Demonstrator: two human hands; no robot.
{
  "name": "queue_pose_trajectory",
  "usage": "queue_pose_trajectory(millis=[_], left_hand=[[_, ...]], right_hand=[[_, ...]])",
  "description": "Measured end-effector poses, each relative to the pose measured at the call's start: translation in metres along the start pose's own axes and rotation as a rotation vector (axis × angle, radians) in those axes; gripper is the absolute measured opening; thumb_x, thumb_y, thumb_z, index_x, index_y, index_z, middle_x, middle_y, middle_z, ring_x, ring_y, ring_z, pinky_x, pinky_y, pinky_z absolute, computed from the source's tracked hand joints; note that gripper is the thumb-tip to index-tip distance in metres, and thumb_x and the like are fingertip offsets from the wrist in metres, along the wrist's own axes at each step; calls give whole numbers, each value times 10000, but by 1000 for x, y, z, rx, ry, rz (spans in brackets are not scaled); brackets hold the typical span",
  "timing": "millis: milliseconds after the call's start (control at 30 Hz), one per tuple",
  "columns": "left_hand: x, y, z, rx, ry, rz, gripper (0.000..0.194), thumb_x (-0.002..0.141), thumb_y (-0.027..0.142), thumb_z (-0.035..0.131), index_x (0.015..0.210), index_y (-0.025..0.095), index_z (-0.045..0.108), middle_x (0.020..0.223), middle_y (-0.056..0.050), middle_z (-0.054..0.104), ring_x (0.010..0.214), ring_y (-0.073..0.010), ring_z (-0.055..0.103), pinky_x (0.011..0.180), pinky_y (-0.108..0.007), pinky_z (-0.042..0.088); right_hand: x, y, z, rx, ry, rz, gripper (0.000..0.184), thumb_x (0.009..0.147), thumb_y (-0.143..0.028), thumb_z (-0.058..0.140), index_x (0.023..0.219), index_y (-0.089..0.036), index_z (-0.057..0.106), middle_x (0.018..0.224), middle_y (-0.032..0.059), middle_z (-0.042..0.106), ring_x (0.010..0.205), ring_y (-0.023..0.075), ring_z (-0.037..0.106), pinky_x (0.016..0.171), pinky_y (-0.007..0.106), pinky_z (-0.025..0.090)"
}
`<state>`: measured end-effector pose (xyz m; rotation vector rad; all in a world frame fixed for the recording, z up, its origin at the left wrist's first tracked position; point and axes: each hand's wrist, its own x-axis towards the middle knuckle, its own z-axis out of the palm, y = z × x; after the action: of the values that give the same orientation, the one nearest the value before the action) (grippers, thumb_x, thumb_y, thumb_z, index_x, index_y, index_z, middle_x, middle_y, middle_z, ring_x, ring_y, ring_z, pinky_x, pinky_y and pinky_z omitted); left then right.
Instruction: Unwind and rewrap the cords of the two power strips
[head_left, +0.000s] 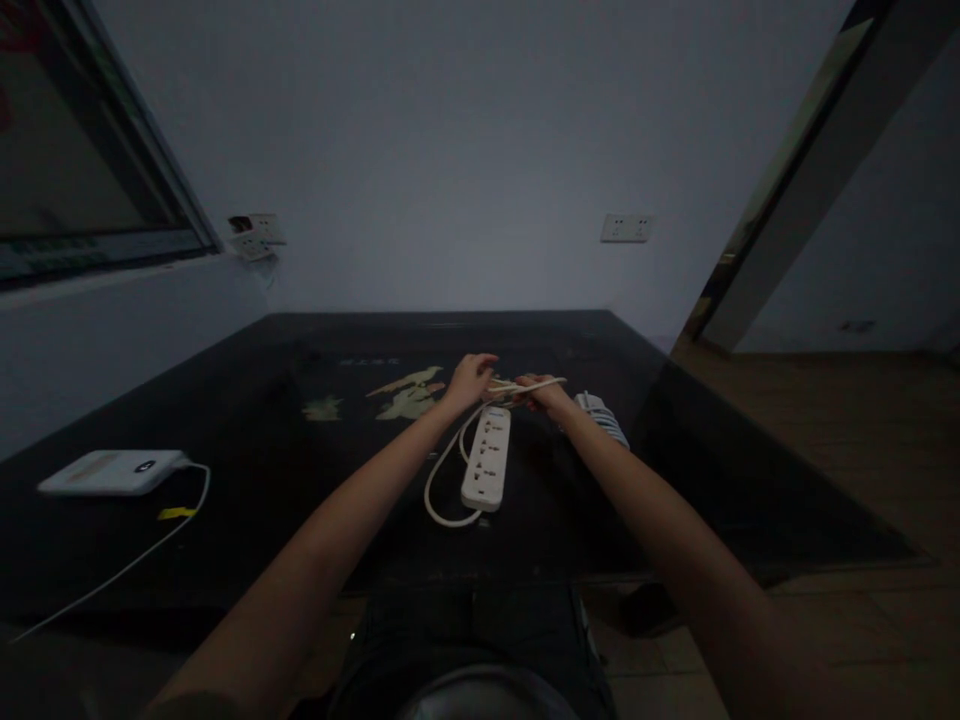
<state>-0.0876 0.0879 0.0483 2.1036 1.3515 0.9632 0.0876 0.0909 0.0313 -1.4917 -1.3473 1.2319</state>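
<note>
Black, glossy material tops the bench (697,430), where a white power strip (486,458) lies flat near mid-width, toward the front edge. Its hard shell looks light, stiff and a bit slick, best gripped by the long sides. Beyond it, the right hand (550,393) holds bunched cord (427,490), probably springy; whether the half-curled left hand (470,378) pinches any, I cannot tell.

Dim bluish light, brightest on wall (450,150), shadowed tabletop (262,460), stretched edges, soft detail
</note>
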Motion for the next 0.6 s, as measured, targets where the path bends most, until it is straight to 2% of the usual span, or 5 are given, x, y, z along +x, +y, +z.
queue_pose_trajectory(millis=[67,100,200,300,600], left_hand=[[-25,11,-4,98,271,59,342,875,174,417,1182,159,568,1101,-103,585,1033,-199,544,943,-348,416],[-40,17,-4,135,279,83,314,882,195,419,1153,166,575,1060,-94,584,989,-195,556,916,-342,433],[-82,33,5,264,49,153,276,875,306,490,1115,213,593,1105,-86,558,1086,-236,511,961,-386,408],[-106,40,21,339,-132,144,431,809,412,592,1205,244,554,1277,-104,483,1206,-286,433,1013,-437,372],[-107,21,33,353,-266,163,516,682,206,630,1196,173,595,1450,-123,371,1369,-287,281,1112,-410,284]], right_hand=[[1,0,1,6,-1,11,181,877,-240,539,750,-117,577,514,8,614,340,45,437,354,145,348],[1,0,1,10,-3,16,180,879,-228,530,745,-117,575,509,9,608,350,51,458,364,147,370],[-1,-4,1,19,-14,27,171,878,-190,524,730,-119,571,512,10,606,395,67,516,427,155,444],[-4,-9,1,13,-28,30,155,862,-165,553,714,-122,567,512,9,604,429,83,549,498,186,503],[-11,-14,-15,-126,-151,91,77,867,-175,568,812,-128,593,532,-3,587,455,99,578,516,219,543]])
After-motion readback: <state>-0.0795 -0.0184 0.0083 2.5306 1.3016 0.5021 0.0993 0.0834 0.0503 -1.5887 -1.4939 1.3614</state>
